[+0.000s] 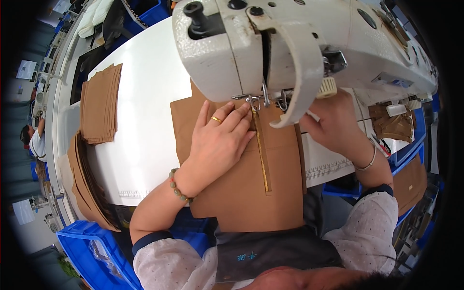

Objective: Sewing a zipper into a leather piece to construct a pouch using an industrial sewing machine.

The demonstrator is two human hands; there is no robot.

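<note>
A brown fabric piece (232, 193) lies under the needle area of a white sewing machine (299, 43). A zipper with gold teeth (262, 154) is set in it and runs from the presser foot (254, 101) toward me. My left hand (222, 133) rests flat on the fabric just left of the zipper, fingertips close to the presser foot, holding nothing. Right of the needle, my right hand (336, 123) is bent beside the machine's curved white guard (304, 72), close to a cream knob (327, 88). Its thumb shows, but the machine hides most of its fingers.
A stack of brown fabric pieces (100, 104) lies on the white table (140, 63) at left, with more brown pieces (87, 183) draped over the near left edge. Blue bins (96, 249) stand below. Brown scraps (391, 126) lie at right. Another person (37, 140) sits far left.
</note>
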